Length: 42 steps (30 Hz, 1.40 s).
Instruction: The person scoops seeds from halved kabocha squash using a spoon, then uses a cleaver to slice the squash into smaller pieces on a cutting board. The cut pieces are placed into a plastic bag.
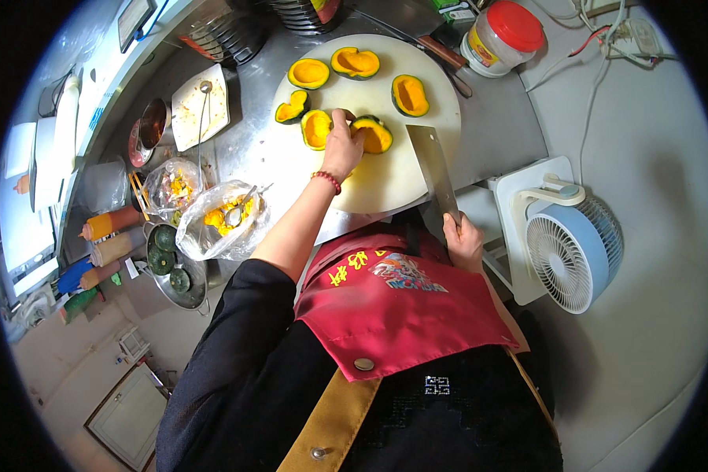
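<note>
My right hand (465, 236) grips the handle of a cleaver (432, 162), its broad blade over the right edge of a round white cutting board (383, 183). On the board my left hand (344, 144) reaches between two hollowed green-skinned squash halves, the left one (315, 130) and the right one (375, 135). Its fingers are at the near edge of the right half; whether they grip it is hidden. Several more hollowed pieces lie cut side up: one (308, 74) at the back left, one (356, 62) at the back, one (410, 95) at the right, and a smaller piece (293, 107).
Plastic bags of orange pulp (230, 215) and scraps (174, 186) stand left of the board. Whole green squashes (161, 261) sit in a metal colander (192, 277). A red-lidded jar (501, 38) and wooden-handled knife (442, 51) lie back right; a fan (566, 253) is at the right.
</note>
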Each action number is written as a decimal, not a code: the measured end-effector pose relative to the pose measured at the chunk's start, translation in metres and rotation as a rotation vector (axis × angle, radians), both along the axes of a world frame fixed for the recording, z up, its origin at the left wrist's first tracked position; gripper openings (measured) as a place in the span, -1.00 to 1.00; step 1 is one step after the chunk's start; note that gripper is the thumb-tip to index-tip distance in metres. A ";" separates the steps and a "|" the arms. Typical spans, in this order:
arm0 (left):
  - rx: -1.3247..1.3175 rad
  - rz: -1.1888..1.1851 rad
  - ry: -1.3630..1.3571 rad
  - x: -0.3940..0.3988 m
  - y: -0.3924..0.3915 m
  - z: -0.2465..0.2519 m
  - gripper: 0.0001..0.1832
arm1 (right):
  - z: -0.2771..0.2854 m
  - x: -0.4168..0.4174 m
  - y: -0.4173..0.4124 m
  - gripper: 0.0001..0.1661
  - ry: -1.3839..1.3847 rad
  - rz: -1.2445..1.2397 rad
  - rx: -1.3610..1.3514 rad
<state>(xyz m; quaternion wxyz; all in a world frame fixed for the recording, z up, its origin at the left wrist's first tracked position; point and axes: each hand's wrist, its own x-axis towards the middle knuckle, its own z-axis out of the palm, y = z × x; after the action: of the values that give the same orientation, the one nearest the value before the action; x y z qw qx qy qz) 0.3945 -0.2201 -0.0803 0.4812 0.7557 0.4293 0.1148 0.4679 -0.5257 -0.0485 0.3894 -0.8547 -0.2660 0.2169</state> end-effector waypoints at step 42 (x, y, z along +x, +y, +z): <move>0.663 -0.366 0.419 -0.011 -0.050 0.016 -0.65 | -0.004 -0.019 0.005 -0.63 -0.154 0.233 -0.547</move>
<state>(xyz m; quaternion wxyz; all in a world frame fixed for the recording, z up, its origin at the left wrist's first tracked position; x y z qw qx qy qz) 0.3836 -0.2703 -0.0647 0.1273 0.9400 0.3166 0.0037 0.4493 -0.5210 -0.0529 0.0959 -0.9055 -0.3227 0.2582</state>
